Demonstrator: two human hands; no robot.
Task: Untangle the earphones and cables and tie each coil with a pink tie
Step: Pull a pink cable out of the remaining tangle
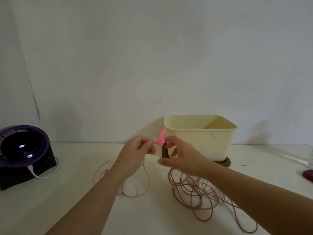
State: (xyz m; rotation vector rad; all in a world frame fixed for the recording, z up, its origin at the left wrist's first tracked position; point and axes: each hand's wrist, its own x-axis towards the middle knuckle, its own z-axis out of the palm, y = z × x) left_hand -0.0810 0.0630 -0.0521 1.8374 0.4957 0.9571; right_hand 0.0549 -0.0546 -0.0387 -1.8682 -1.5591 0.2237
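Note:
A pink tie (160,138) is held in the air between both hands, in front of the cream tub. My left hand (138,150) pinches a pale cable end right beside the tie, and a thin pale pink earphone cable (145,180) hangs from it down to loose loops on the white table. My right hand (179,156) has its fingertips on the tie's right side. Under my right forearm lies a tangled heap of darker pink cable (194,195), spreading toward the front right.
A cream plastic tub (218,146) stands on a brown board (226,162) at the back, against the white wall. A black and purple fan (22,150) with a white plug lead stands at the left. A dark red object (308,174) shows at the right edge.

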